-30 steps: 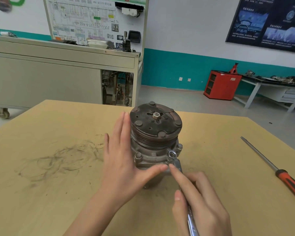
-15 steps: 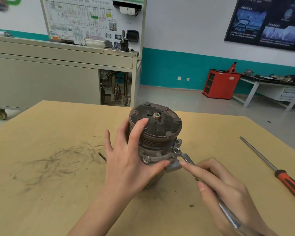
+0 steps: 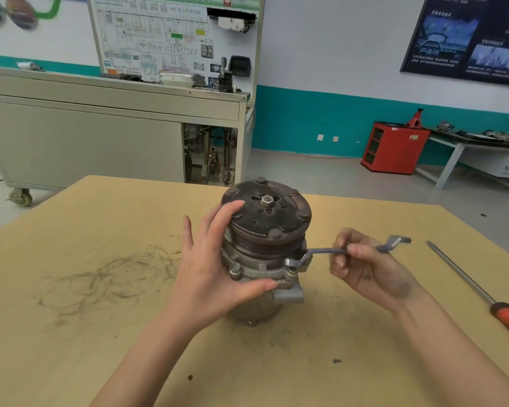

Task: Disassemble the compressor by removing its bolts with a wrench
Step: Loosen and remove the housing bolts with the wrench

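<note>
Site: vehicle-mechanics teaching workshop. Evidence:
- wiring-diagram training board (image 3: 174,36) mounted on a grey cabinet (image 3: 86,142) with a castor (image 3: 20,196); cabling shows in its open bay
- red tool cabinet (image 3: 394,148) on the floor by the teal-banded wall, with a red jack stand (image 3: 414,118) showing above it
- side bench (image 3: 453,155) along that wall, loaded with metal parts
- dark poster (image 3: 467,39) with car-interior pictures
- bare grey floor
- plywood counter (image 3: 100,289) smeared with dark grease marks; a grimy compressor (image 3: 265,245) stands on it with a wrench (image 3: 321,251) at its flange, and a long orange-handled screwdriver (image 3: 482,292) lies to the right
</note>
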`<action>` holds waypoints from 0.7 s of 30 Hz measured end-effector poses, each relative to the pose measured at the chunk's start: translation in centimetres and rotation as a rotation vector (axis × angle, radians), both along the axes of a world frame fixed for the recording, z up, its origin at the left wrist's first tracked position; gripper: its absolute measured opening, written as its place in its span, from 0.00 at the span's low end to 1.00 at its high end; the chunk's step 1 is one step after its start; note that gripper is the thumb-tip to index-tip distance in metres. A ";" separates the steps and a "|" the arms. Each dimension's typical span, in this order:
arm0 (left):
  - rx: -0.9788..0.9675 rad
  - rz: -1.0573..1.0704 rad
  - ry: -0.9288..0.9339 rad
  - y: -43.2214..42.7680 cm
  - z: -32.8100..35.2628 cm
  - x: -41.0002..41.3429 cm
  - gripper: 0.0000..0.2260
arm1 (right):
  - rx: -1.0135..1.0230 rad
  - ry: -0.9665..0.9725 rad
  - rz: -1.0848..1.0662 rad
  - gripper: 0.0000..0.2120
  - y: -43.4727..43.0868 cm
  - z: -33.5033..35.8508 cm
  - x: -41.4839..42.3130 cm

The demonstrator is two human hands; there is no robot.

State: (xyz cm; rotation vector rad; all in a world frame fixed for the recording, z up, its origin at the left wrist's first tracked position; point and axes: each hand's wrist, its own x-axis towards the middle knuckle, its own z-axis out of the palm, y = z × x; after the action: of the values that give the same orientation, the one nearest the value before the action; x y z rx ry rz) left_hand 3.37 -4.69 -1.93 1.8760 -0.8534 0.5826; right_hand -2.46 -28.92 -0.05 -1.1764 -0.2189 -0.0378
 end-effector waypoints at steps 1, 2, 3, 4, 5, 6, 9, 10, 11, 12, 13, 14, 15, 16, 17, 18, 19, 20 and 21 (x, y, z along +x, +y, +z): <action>-0.004 -0.007 0.008 0.0 0.1 -0.1 0.42 | 0.000 0.006 0.003 0.15 0.3 0.3 0.4; -0.006 -0.012 0.013 0.0 0.1 -0.2 0.41 | -0.004 0.020 0.004 0.15 0.5 0.7 0.6; -0.006 -0.014 0.017 0.0 0.2 -0.4 0.41 | -0.020 0.028 -0.020 0.12 0.8 1.0 0.7; -0.003 -0.014 0.021 0.0 0.2 -0.5 0.41 | -0.056 0.012 -0.070 0.07 1.0 1.2 0.5; -0.001 -0.013 0.025 0.0 0.2 -0.6 0.41 | -0.119 -0.034 -0.132 0.05 1.2 1.4 -0.1; 0.000 -0.009 0.026 0.0 0.1 -0.7 0.42 | -0.214 -0.093 -0.208 0.10 1.3 1.7 -0.8; -0.011 -0.002 0.021 0.0 0.0 -0.7 0.42 | -0.611 -0.310 -0.433 0.12 2.6 2.8 -4.4; -0.016 -0.003 0.018 -0.1 -0.1 -0.6 0.42 | -0.717 -0.357 -0.472 0.10 3.2 2.9 -5.6; -0.019 -0.005 0.016 -0.1 -0.1 -0.6 0.42 | -0.783 -0.384 -0.505 0.09 4.0 3.0 -6.7; -0.020 -0.004 0.014 -0.1 -0.1 -0.6 0.42 | -0.833 -0.405 -0.537 0.09 4.7 2.8 -7.5; -0.021 -0.004 0.014 -0.2 -0.1 -0.6 0.42 | -0.882 -0.429 -0.584 0.09 5.5 2.5 -8.1; -0.021 -0.003 0.015 -0.2 -0.1 -0.6 0.41 | -0.927 -0.460 -0.641 0.09 6.3 2.1 -8.5; -0.023 -0.003 0.015 -0.2 -0.1 -0.6 0.41 | -0.970 -0.494 -0.700 0.09 6.9 1.7 -8.8; -0.024 -0.002 0.015 -0.2 -0.1 -0.6 0.41 | -1.011 -0.529 -0.751 0.09 7.5 1.4 -9.0; -0.024 -0.002 0.015 -0.2 -0.1 -0.6 0.42 | -1.050 -0.568 -0.791 0.10 7.8 1.1 -9.1; -0.025 -0.003 0.016 -0.2 -0.1 -0.6 0.42 | -1.086 -0.607 -0.823 0.11 8.1 0.8 -9.3; -0.028 -0.005 0.019 -0.2 -0.1 -0.6 0.42 | -1.116 -0.635 -0.852 0.11 8.4 0.6 -9.3; -0.032 -0.008 0.021 -0.2 -0.1 -0.6 0.42 | -1.140 -0.655 -0.873 0.11 8.6 0.4 -9.4; -0.035 -0.009 0.020 -0.2 -0.2 -0.6 0.42 | -1.165 -0.675 -0.886 0.11 8.7 0.2 -9.4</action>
State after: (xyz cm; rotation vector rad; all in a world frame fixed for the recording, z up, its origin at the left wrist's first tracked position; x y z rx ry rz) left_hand 2.74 -4.91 -2.11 1.8426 -0.8335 0.5682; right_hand -11.82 -20.17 0.20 -2.3188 -0.3022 -1.2378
